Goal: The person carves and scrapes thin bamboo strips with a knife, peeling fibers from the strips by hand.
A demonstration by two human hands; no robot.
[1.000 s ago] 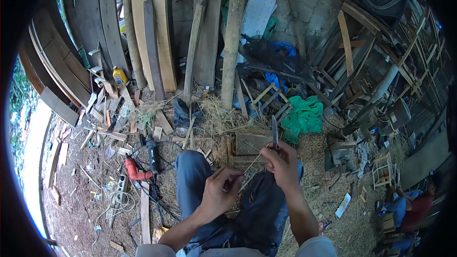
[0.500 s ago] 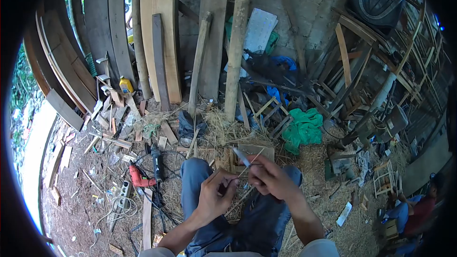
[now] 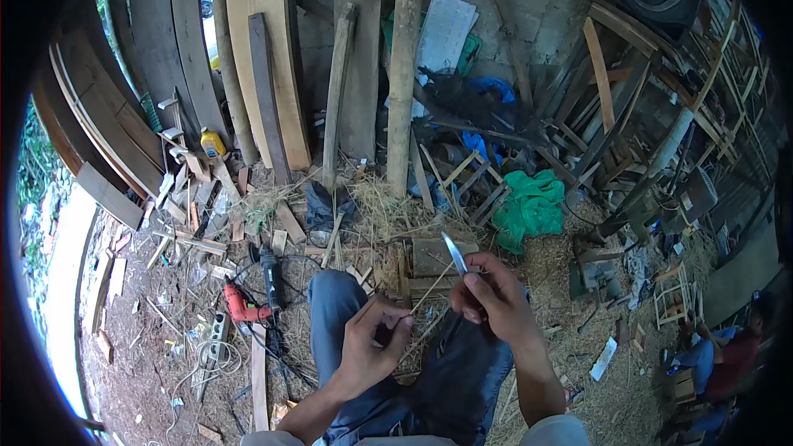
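Note:
My left hand is closed in a pinch around one end of a thin wooden stick, which slants up and to the right over my knees. In my right hand is a knife, its pale blade pointing up and a little left. The handle is mostly hidden by my fingers. Blade and stick lie close together in view; whether they touch I cannot tell. Below the hands are my legs in dark trousers. A small wooden block sits on the ground beyond my knees.
A red power drill, a dark grinder and a power strip with cables lie to the left. Planks lean on the wall. A green plastic bag lies ahead. Another person sits at far right. Shavings cover the ground.
My right hand has moved to the right with the knife, and the blade has tipped more upright. My left hand stays nearly in place with the stick. The view has shifted slightly.

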